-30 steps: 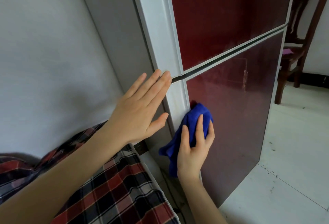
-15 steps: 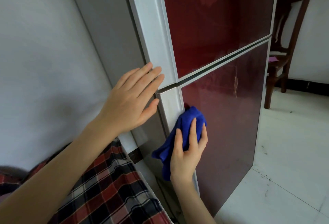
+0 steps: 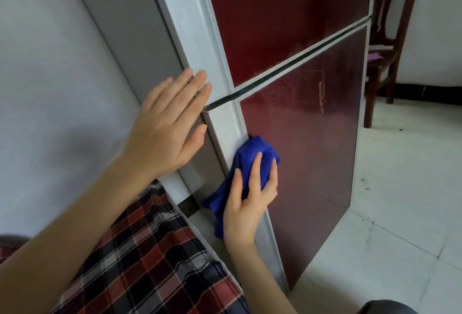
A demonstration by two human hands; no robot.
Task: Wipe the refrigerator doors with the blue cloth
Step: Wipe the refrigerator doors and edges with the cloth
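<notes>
The refrigerator has two dark red glossy doors, an upper door (image 3: 280, 21) and a lower door (image 3: 307, 158), each with a white edge strip. My right hand (image 3: 247, 203) presses the bunched blue cloth (image 3: 252, 161) against the left edge of the lower door, where red panel meets white strip. Part of the cloth hangs down under my palm. My left hand (image 3: 165, 126) lies flat with fingers spread on the grey side of the refrigerator, fingertips at the seam between the doors.
A pale wall (image 3: 50, 88) stands close on the left. A red and black plaid fabric (image 3: 150, 263) covers something below my left arm. A dark wooden chair (image 3: 385, 59) stands at the right past the refrigerator. White floor tiles (image 3: 400, 201) spread to the right.
My right hand and the cloth have slid a little lower along the lower door's left edge. My left hand has drawn back leftward from the door seam onto the grey side.
</notes>
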